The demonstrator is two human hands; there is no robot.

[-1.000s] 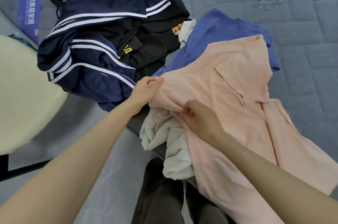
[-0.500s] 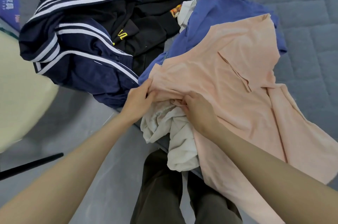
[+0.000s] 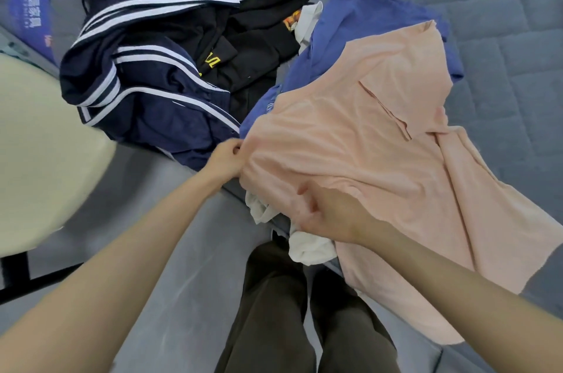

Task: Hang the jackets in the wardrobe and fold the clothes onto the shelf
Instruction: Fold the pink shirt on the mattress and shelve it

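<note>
Pink shirt: spread on top of the pile at the mattress edge, over blue shirt and white garment.
Left hand: pinching its near-left edge.
Right hand: fingers curled into the same edge, just beside.
Long axis: far end on the blue shirt to near end draped off the mattress at right. Collar end not identifiable.
Risks: white garment caught in the right grip and dragged to the floor on lifting; folded flap tucking under, spoiling a flat lay.
Navy jacket: alongside, left, not yet hung.
</note>
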